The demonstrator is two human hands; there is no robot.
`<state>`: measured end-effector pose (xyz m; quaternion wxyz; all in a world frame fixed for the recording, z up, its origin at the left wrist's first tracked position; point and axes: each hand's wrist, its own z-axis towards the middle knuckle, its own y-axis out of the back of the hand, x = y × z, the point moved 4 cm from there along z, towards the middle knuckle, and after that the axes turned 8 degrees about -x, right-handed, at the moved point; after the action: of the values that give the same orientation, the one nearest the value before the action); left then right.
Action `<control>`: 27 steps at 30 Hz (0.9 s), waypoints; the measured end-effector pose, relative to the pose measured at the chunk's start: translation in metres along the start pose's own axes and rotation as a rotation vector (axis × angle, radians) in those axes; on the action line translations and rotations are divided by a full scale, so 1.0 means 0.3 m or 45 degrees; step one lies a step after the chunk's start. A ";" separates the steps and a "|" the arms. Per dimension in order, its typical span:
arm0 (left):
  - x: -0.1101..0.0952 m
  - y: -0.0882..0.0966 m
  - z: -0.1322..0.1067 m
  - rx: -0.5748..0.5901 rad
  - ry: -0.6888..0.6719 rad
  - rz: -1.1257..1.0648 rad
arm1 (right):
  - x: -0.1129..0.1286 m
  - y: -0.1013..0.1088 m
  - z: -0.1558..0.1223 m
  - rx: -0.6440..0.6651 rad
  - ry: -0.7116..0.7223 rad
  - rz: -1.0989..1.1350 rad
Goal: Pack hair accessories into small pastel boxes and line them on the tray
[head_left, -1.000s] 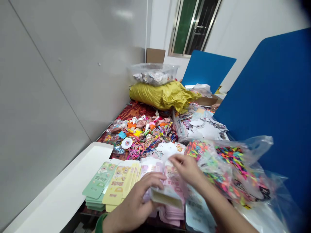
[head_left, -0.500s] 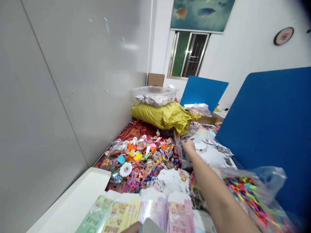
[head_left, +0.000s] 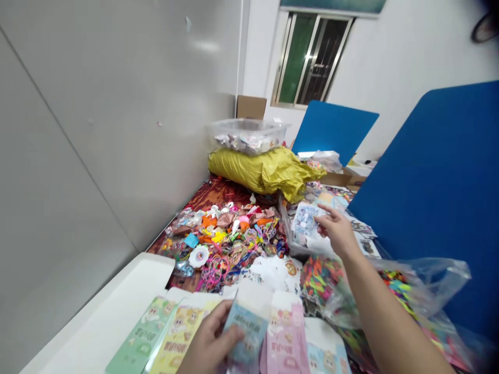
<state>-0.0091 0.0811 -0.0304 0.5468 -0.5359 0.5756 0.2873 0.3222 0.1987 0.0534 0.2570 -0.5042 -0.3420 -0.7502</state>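
Note:
At the bottom centre my left hand (head_left: 212,337) is closed around a small blue printed paper box (head_left: 247,330), its pale flap raised. Beneath it lie flat boxes in rows: green (head_left: 142,330), yellow (head_left: 183,327), pink (head_left: 286,332) and light blue (head_left: 327,353). My right hand (head_left: 338,231) is stretched out at the right of centre, index finger extended and fingers apart. Its fingertips are over or touching a blue-and-white printed sheet (head_left: 306,223) in a clear plastic bag (head_left: 287,228); contact is hard to tell.
A heap of colourful hair ties and trinkets (head_left: 234,244) covers the middle. Behind it a yellow sack (head_left: 257,171) bears a clear plastic bin (head_left: 249,137). Bags of bright bits (head_left: 322,278) lie under my right arm. A blue panel (head_left: 429,197) stands at right, a grey wall (head_left: 97,130) at left.
My right hand has moved right from the bag's edge, its fingers now spread. My left hand has risen into view with the blue box. The view has tilted down.

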 end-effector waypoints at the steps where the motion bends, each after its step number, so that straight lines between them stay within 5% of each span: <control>1: -0.003 -0.018 0.003 -0.011 0.016 -0.018 | 0.046 0.009 -0.082 0.040 0.055 0.223; 4: -0.004 -0.069 0.007 0.030 0.052 -0.052 | 0.145 0.045 -0.293 0.029 0.118 0.462; 6: -0.003 -0.088 0.006 0.040 0.037 -0.059 | 0.166 0.091 -0.342 -0.172 0.192 0.443; 9: -0.002 -0.093 -0.005 0.009 0.016 -0.065 | 0.108 0.144 -0.253 -0.425 0.193 0.368; 13: 0.007 -0.085 -0.026 0.015 0.042 -0.097 | -0.030 0.145 -0.018 -0.392 0.034 -0.004; 17: 0.013 -0.078 -0.032 0.019 0.057 -0.107 | -0.098 0.121 0.086 -0.363 0.049 -0.471; 23: 0.008 -0.061 -0.030 -0.019 -0.024 0.007 | -0.016 0.162 0.033 -0.561 0.176 -0.546; 27: -0.014 -0.055 -0.051 0.009 -0.209 0.113 | 0.080 0.234 -0.115 -0.606 0.256 -0.099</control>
<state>0.0008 0.0640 -0.0186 0.5808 -0.4825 0.5531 0.3521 0.3449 0.1267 0.0846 0.1349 -0.4601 -0.1477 -0.8651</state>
